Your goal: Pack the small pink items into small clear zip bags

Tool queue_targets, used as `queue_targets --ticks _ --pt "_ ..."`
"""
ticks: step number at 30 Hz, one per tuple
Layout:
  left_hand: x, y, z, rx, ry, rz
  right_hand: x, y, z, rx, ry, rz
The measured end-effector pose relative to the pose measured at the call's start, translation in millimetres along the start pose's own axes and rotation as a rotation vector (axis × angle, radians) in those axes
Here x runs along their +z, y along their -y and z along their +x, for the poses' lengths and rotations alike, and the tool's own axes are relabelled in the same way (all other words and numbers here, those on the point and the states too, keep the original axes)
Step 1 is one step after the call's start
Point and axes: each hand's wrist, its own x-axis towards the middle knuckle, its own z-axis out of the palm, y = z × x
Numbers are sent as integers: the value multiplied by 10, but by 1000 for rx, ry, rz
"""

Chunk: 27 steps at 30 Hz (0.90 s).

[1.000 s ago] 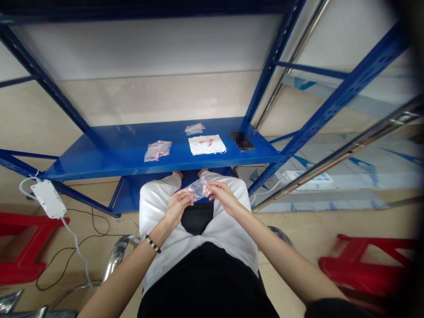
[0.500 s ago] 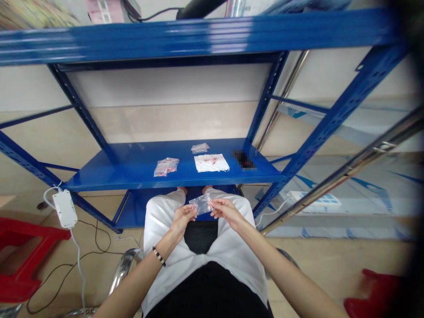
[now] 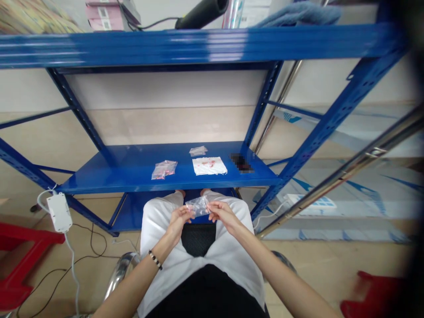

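Observation:
A small clear plastic bag [image 3: 198, 206] is stretched between my two hands above my lap. My left hand [image 3: 179, 217] pinches its left end, and my right hand [image 3: 221, 213] grips the right end with closed fingers. Whether anything lies inside the bag is too small to tell. On the blue shelf [image 3: 122, 157] in front, several filled clear bags [image 3: 164, 169] with small reddish pieces lie to the left. A white cloth or tissue [image 3: 210, 166] with small red pieces on it is to their right. Behind it is a little stack of flat clear bags [image 3: 198, 151].
A blurred-out dark object [image 3: 241, 163] lies at the shelf's right side. The upper blue beam [image 3: 149, 46] crosses in front of me. A white power strip [image 3: 59, 212] hangs by the left post. Red stools [image 3: 26, 256] and cables are on the floor.
The view has tilted and shifted slightly. My right fingers sit closer to the bag's edge, and more of the bag's right part shows. Both hands still hold it.

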Motion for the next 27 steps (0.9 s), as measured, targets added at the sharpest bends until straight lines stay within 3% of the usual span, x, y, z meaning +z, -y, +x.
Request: queue_targets --ticks 11,18,27 --pt "4 29 -93 18 24 147 64 56 -100 -40 23 -64" --pt "46 18 -95 22 102 101 47 78 -90 -62 6 -60" --pt "94 19 -176 27 65 -1 119 94 -127 -134 48 -38"
